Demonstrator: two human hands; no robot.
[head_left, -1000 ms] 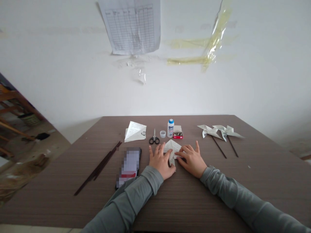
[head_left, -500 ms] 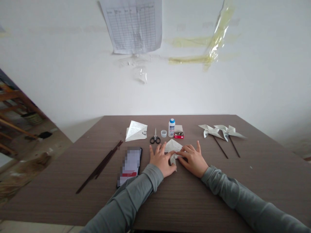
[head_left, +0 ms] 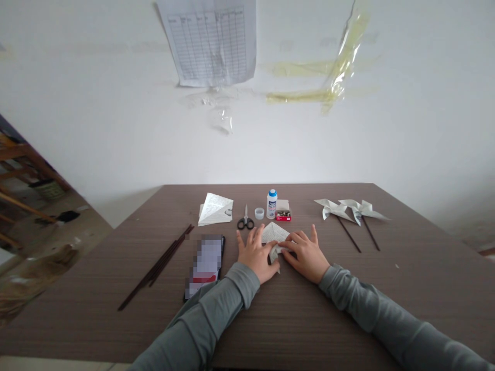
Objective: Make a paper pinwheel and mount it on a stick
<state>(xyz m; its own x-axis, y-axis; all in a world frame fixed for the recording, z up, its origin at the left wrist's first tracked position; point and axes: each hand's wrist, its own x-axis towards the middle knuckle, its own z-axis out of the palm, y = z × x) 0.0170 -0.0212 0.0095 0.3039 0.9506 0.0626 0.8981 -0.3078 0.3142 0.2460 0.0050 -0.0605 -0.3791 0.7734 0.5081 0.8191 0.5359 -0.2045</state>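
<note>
A printed paper pinwheel [head_left: 275, 233] without a stick lies on the table between my hands, partly covered by them. My left hand [head_left: 256, 256] presses it from the left, thumb and index finger at its folded middle and the other fingers spread on the table. From the right, my right hand [head_left: 305, 253] pinches a fold near the centre, its little finger raised. Just beyond the paper stand a small red-and-white box [head_left: 283, 216] of metal pins and a white glue bottle [head_left: 272, 204] with a blue cap. Black-handled scissors [head_left: 245, 222] lie beyond my left hand.
A small clear cup [head_left: 259, 213] stands beside the glue. Cut paper sheets [head_left: 215, 208] are stacked at the back left. Dark sticks [head_left: 158, 265] and a phone [head_left: 204, 265] lie to the left. Two pinwheels on sticks [head_left: 350, 210] lie at the right, before the wall.
Both hands stay on the paper pinwheel, with almost no movement of the fingers. The whole view has shifted very slightly.
</note>
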